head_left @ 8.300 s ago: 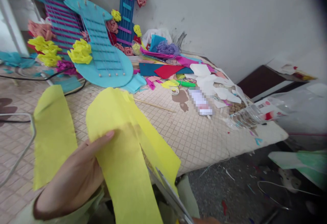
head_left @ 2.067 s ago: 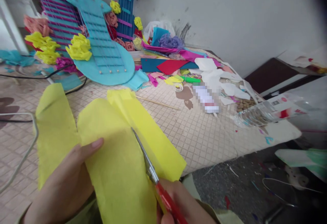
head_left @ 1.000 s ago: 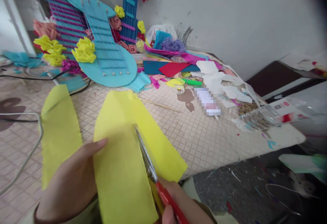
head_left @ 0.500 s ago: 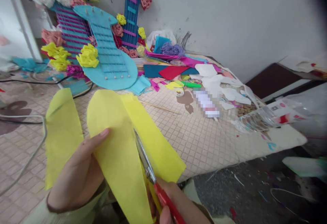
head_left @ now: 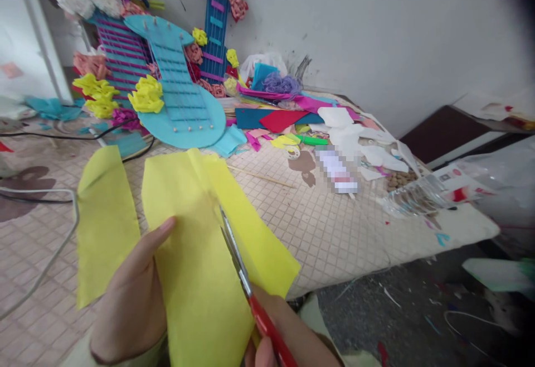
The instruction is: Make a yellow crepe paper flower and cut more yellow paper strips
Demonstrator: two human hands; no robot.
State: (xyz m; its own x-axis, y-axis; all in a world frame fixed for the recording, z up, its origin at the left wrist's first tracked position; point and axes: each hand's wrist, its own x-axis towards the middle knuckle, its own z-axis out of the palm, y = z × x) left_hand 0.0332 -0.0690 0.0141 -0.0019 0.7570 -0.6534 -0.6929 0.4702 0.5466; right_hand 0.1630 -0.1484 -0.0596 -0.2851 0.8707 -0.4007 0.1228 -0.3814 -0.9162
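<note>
My left hand point(head_left: 134, 283) grips a sheet of yellow paper point(head_left: 188, 278) by its left edge, thumb on top and the other fingers hidden beneath. Red-handled scissors point(head_left: 267, 322) are held in my right hand point(head_left: 288, 322), blades pointing away from me at the sheet's right side, tips slightly apart. Right of the blades a strip of brighter yellow paper point(head_left: 259, 233) slants toward my right hand; whether it is joined to the sheet I cannot tell. Another yellow piece point(head_left: 106, 227) with a rounded top lies on the table left of my left hand.
A light-blue instrument-shaped cutout point(head_left: 179, 82) with strings leans at the back left, beside paper flowers point(head_left: 146, 93). Coloured paper scraps point(head_left: 284, 119) and white scraps point(head_left: 355, 138) lie along the wall. A thin stick point(head_left: 263, 175) rests mid-table; a grey cable point(head_left: 75, 216) curves at left.
The held sheet has turned and flexed, so its top looks flatter and its lower part wider. The scissor blades have parted slightly. My left hand has shifted a little.
</note>
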